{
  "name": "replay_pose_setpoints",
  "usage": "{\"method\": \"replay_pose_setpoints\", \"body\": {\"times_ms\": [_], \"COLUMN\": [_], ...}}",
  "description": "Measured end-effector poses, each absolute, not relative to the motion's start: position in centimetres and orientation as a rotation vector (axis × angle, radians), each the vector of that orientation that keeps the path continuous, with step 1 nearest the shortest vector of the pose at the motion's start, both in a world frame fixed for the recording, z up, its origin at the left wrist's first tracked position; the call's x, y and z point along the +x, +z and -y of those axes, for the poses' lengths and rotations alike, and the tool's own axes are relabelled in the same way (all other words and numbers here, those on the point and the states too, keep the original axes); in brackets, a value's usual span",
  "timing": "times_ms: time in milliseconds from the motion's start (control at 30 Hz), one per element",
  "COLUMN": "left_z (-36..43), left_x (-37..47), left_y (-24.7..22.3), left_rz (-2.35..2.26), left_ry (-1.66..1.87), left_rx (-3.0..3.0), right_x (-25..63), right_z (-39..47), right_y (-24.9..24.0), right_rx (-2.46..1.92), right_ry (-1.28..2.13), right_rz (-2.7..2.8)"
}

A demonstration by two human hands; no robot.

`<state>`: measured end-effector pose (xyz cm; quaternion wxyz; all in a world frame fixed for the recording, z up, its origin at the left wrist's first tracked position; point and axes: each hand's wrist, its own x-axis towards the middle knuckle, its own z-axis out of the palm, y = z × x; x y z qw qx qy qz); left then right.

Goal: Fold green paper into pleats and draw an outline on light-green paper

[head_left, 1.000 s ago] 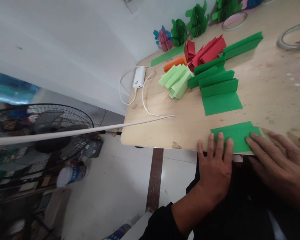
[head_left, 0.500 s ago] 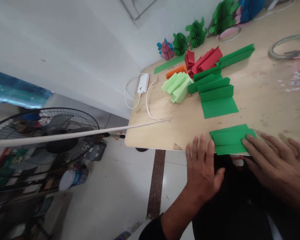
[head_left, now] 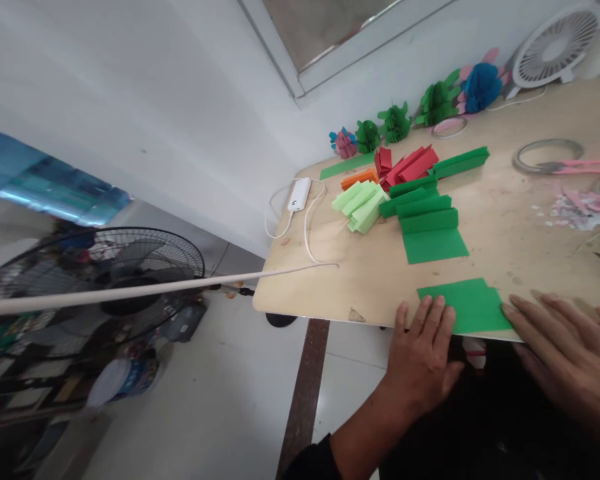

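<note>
Green paper point(head_left: 473, 308) at the table's near edge point(head_left: 325, 307) seems part-folded, left hand point(head_left: 421, 353) and right hand point(head_left: 573, 350) flat, apart, pleats point(head_left: 429, 221) beyond done.

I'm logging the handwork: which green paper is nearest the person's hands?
The green sheet at the near edge of the table, beside the right hand and partly under the left hand; the other green papers lie farther back.

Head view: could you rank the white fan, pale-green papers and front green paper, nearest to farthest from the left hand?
1. Front green paper: at left hand fingertips.
2. Pale-green papers: farther back, left.
3. White fan: far back, right.
</note>
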<state>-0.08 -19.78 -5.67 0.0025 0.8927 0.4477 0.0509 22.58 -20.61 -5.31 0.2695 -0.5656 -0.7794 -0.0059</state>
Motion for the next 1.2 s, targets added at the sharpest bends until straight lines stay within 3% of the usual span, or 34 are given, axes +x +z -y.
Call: {"method": "replay_pose_setpoints", "body": {"times_ms": [267, 433, 733, 1200], "left_z": [18.0, 15.8, 13.6, 12.6], "left_x": [0.0, 0.4, 0.2, 0.4], "left_y": [-5.1, -4.5, -2.9, -4.2], "left_rz": [-1.434, -1.273, -0.979, -1.075], "left_ry": [0.513, 0.394, 0.305, 0.486], "left_rx": [2.726, 3.078, 3.206, 3.267], "right_x": [21.8, 20.8, 20.7, 20.7], "right_z": [20.0, 18.4, 16.3, 14.5], "right_y": [-4.7, -5.2, -5.0, -4.0], "right_rx": [-1.464, -1.356, -1.314, -1.082], "right_ry": [0.059, 0.002, -0.099, -0.208], "right_rz": [1.947, 2.065, 2.199, 2.305]}}
